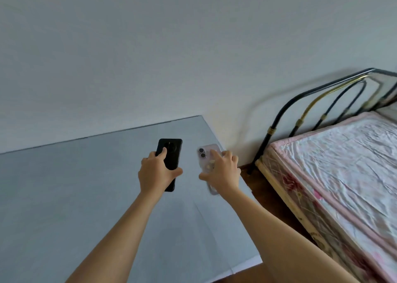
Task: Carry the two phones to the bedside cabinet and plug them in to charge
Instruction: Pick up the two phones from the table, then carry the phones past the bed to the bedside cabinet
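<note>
From the head camera, the left hand (155,173) wraps thumb and fingers around a black rectangular phone (168,154) over the pale grey tabletop (64,197), while the right hand (223,171), fingers spread, clasps a pale pink clear-cased phone (204,154) beside the black-and-brass metal bed frame (300,115).

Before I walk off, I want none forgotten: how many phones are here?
2: a black phone under the left hand, a pink phone under the right hand, both on the grey table.
</note>
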Demonstrator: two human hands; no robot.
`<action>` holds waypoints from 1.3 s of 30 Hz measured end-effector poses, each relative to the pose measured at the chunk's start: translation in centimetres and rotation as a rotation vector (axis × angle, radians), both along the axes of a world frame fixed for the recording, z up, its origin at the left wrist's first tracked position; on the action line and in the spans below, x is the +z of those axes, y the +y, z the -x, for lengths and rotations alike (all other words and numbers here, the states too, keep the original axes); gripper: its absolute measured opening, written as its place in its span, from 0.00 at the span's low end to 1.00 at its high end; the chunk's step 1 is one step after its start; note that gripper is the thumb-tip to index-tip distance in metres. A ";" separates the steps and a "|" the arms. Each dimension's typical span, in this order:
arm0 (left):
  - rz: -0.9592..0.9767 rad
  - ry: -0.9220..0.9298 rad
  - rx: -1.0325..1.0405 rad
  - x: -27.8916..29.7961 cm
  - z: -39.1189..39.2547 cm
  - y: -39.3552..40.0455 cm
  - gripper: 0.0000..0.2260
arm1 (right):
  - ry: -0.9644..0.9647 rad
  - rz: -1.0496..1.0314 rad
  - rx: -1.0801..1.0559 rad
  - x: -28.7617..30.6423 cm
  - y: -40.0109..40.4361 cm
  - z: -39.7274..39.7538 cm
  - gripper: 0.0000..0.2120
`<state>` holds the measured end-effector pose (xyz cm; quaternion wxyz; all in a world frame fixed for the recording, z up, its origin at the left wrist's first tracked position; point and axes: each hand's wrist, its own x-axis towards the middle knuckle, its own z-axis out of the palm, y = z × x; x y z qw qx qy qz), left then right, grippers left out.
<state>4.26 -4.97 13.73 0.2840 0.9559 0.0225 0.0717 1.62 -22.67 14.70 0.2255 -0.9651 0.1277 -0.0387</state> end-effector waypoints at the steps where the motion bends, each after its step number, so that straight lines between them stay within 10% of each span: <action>1: 0.000 -0.016 -0.041 0.5 0.2 -0.4 0.36 | -0.015 0.005 -0.033 0.5 -0.2 0.8 0.33; 24: 0.003 -0.120 -0.945 4.0 19.2 -19.9 0.38 | -0.099 -0.031 -0.875 2.7 -10.2 33.3 0.36; 39: 0.050 -0.056 -1.397 2.2 54.3 -32.8 0.39 | -0.105 0.022 -1.403 2.2 -16.0 72.5 0.38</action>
